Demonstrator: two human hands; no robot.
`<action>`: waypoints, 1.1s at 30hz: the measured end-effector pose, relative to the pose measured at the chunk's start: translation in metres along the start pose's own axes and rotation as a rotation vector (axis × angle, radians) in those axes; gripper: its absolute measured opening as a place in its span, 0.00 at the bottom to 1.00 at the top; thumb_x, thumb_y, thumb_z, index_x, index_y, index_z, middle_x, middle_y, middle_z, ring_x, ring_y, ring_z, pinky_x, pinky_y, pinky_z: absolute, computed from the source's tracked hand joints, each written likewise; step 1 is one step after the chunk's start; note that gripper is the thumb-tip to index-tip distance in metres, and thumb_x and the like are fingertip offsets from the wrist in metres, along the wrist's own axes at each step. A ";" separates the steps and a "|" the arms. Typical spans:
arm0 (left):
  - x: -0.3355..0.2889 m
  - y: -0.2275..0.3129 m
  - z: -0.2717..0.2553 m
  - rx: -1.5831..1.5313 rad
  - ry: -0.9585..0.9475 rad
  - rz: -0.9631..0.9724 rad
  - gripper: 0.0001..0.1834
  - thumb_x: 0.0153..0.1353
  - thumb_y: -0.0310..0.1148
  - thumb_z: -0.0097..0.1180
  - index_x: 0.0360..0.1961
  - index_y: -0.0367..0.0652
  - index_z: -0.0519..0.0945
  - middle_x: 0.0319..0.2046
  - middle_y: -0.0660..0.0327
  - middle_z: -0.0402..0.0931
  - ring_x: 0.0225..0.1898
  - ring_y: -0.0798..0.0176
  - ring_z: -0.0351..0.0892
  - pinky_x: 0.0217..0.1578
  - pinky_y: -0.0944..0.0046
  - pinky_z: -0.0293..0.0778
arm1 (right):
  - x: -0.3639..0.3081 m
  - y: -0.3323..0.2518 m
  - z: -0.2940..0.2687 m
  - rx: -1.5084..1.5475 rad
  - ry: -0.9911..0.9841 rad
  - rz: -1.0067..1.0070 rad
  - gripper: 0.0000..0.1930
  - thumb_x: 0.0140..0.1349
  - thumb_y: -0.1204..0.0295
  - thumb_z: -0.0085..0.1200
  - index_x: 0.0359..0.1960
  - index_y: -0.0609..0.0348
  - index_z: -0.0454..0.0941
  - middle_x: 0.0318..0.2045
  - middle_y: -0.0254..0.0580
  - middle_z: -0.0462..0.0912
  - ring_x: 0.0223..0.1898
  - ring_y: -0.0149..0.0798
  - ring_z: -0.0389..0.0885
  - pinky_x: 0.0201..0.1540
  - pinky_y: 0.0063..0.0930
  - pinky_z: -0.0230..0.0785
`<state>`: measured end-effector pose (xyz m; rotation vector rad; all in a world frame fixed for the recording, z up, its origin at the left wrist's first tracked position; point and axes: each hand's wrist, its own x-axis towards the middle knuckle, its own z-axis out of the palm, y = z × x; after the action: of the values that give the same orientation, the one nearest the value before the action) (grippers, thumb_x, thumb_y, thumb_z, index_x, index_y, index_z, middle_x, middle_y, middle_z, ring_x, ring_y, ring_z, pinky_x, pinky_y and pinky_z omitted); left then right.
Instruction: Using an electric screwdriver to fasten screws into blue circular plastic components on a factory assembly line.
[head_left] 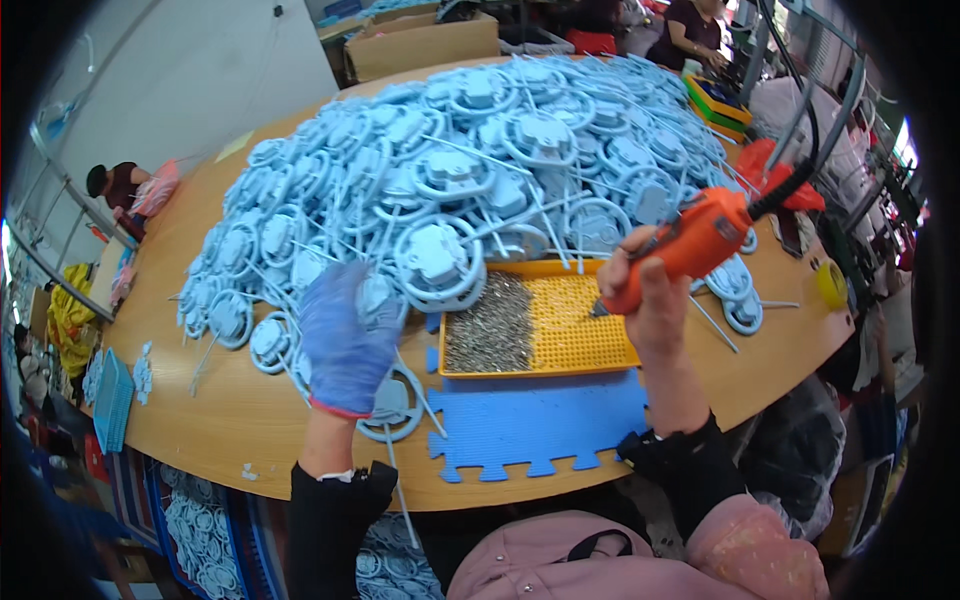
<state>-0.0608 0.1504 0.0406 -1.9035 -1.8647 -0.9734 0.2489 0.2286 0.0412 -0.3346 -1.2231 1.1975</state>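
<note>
My right hand (655, 305) is wrapped round an orange electric screwdriver (690, 245), its dark tip pointing down left over a yellow tray (540, 373). Small metal screws (488, 325) lie heaped in the left part of that tray; the right part shows a grid of holes. In a blue glove, my left hand (348, 340) is at the near left edge of a big pile of light blue plastic parts (440, 255). Its fingers are blurred among the parts, so their grip is hidden. Just beside its wrist lies a round light blue part (395, 400) with a long thin stem.
A blue foam mat (540, 425) with a jigsaw edge lies below the tray on the wooden table (200, 400). Yellow tape (831, 286) sits at the right edge, a teal basket (114, 400) at the left. Bins of blue parts (200, 530) stand below. Other people work beyond the table.
</note>
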 end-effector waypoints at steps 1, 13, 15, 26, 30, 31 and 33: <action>0.017 0.033 0.006 -0.003 -0.094 0.091 0.31 0.45 0.41 0.67 0.51 0.40 0.76 0.53 0.43 0.70 0.54 0.41 0.71 0.55 0.49 0.67 | 0.000 0.002 -0.005 -0.005 0.022 0.000 0.22 0.60 0.54 0.60 0.42 0.59 0.69 0.24 0.37 0.74 0.24 0.34 0.73 0.30 0.27 0.67; 0.025 0.039 0.017 -0.622 -0.035 -0.076 0.27 0.48 0.23 0.60 0.53 0.40 0.73 0.47 0.48 0.75 0.45 0.47 0.76 0.49 0.54 0.71 | 0.007 0.022 -0.019 -0.011 0.088 0.000 0.20 0.59 0.55 0.61 0.41 0.57 0.71 0.24 0.35 0.75 0.25 0.33 0.74 0.30 0.27 0.68; -0.005 0.044 -0.015 -0.451 -0.117 0.190 0.28 0.47 0.25 0.63 0.53 0.44 0.74 0.46 0.50 0.74 0.43 0.48 0.76 0.46 0.53 0.72 | 0.008 0.026 -0.016 -0.001 0.063 0.006 0.21 0.59 0.53 0.60 0.40 0.56 0.71 0.25 0.35 0.75 0.24 0.33 0.74 0.30 0.28 0.68; -0.076 0.099 -0.003 -0.333 -0.703 0.589 0.41 0.40 0.65 0.61 0.54 0.53 0.75 0.49 0.51 0.71 0.49 0.46 0.72 0.54 0.42 0.64 | 0.013 0.034 -0.012 -0.064 0.021 0.022 0.20 0.59 0.53 0.60 0.37 0.55 0.70 0.23 0.34 0.74 0.24 0.32 0.73 0.30 0.27 0.68; -0.098 0.101 -0.012 -0.320 -0.553 0.262 0.45 0.38 0.61 0.66 0.55 0.45 0.72 0.50 0.49 0.71 0.50 0.43 0.71 0.55 0.42 0.63 | 0.014 0.035 -0.009 -0.029 -0.005 0.022 0.19 0.59 0.54 0.60 0.36 0.55 0.70 0.24 0.35 0.75 0.24 0.32 0.74 0.30 0.27 0.68; -0.103 0.101 -0.011 -0.288 -0.497 0.118 0.46 0.38 0.58 0.69 0.55 0.42 0.72 0.50 0.49 0.71 0.50 0.43 0.71 0.55 0.43 0.63 | 0.013 0.035 -0.009 -0.030 -0.004 0.023 0.19 0.59 0.54 0.60 0.36 0.55 0.70 0.24 0.35 0.75 0.24 0.32 0.74 0.30 0.27 0.68; -0.102 0.107 -0.006 -0.324 -0.480 0.139 0.45 0.38 0.55 0.70 0.56 0.41 0.71 0.49 0.49 0.72 0.50 0.43 0.71 0.55 0.44 0.63 | 0.013 0.034 -0.006 -0.030 0.005 0.011 0.18 0.60 0.55 0.60 0.37 0.55 0.70 0.24 0.35 0.75 0.25 0.32 0.74 0.29 0.26 0.68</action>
<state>0.0484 0.0570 0.0048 -2.6134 -1.8610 -0.8704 0.2350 0.2550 0.0203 -0.3669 -1.2370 1.1878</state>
